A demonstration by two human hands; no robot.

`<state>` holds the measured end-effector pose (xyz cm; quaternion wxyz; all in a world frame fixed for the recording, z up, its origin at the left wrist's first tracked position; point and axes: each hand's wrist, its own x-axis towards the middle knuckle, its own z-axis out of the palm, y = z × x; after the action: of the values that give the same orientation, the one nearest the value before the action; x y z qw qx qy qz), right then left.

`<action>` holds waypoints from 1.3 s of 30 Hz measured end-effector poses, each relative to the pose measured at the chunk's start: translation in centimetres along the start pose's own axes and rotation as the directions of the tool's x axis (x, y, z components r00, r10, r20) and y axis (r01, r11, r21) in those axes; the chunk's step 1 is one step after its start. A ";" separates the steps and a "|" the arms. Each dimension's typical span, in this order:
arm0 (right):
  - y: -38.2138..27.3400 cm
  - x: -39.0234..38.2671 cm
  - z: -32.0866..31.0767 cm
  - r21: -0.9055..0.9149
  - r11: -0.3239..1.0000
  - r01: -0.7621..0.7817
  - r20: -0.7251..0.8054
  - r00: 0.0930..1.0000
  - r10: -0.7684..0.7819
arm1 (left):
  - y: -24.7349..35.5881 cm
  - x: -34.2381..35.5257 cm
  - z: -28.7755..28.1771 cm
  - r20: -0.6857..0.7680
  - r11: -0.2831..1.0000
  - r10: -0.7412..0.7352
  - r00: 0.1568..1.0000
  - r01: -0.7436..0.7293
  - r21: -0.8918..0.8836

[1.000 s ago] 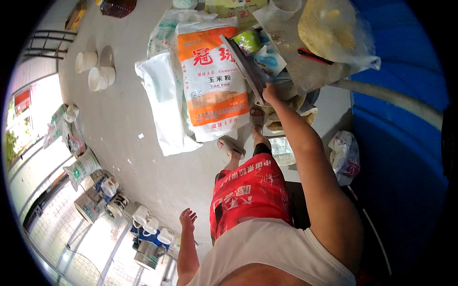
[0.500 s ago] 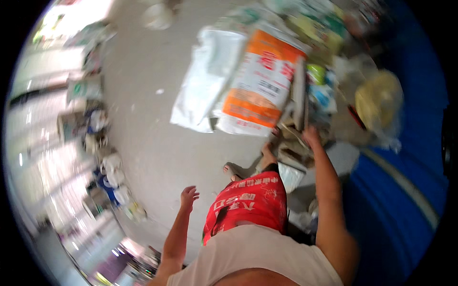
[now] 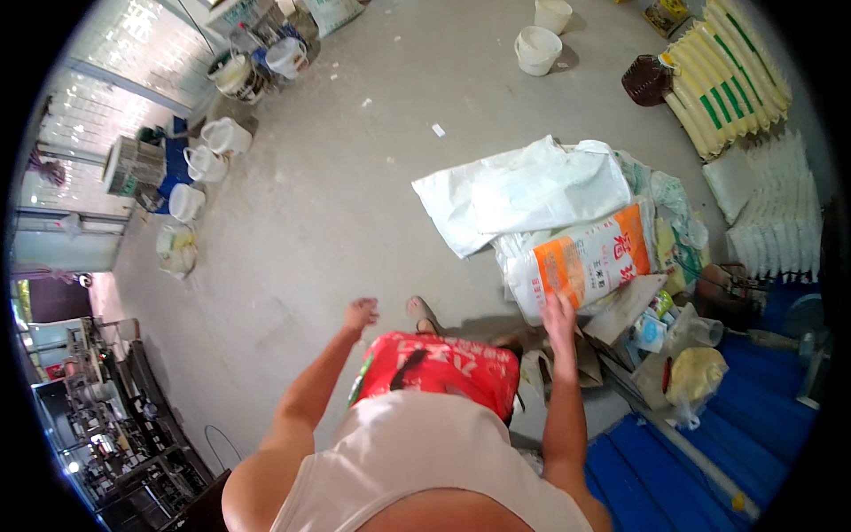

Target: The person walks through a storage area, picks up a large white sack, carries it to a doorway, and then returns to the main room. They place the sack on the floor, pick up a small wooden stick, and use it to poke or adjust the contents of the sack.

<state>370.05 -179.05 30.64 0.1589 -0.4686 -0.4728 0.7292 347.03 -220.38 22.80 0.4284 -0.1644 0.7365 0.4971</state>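
Note:
My left hand (image 3: 361,314) hangs over the grey floor with nothing in it, its fingers loosely apart. On the right, my right hand (image 3: 558,317) is in front of the lower edge of an orange and white printed sack (image 3: 589,259); its fingers look stretched and hold nothing I can see. Whether they touch the sack cannot be told. Flat white sacks (image 3: 541,188) lie beyond the printed one. A red apron (image 3: 443,368) covers my front, and my sandalled foot (image 3: 420,312) shows ahead of it.
Beside the sacks lie a cardboard piece (image 3: 622,309) and a yellowish plastic bag (image 3: 696,374), near a blue surface (image 3: 638,461). White buckets (image 3: 538,49) stand at the far right and others (image 3: 226,135) along the left wall. Stacked full bags (image 3: 731,84) are at the back right.
The view has swung, so the sacks appear lower and further right, and the stacked bags show. My right hand has gone from beside the cardboard to in front of the printed sack.

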 end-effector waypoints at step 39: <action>-33.9 42.1 92.1 -0.490 0.136 0.861 0.866 0.499 -0.043 | 78.4 36.7 -34.6 -0.113 0.639 0.489 0.865 -0.444 -0.628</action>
<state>264.62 -183.36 47.07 -0.0804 0.0298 -0.9392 0.3324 257.24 -208.42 44.80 0.2285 -0.0869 0.5264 0.8143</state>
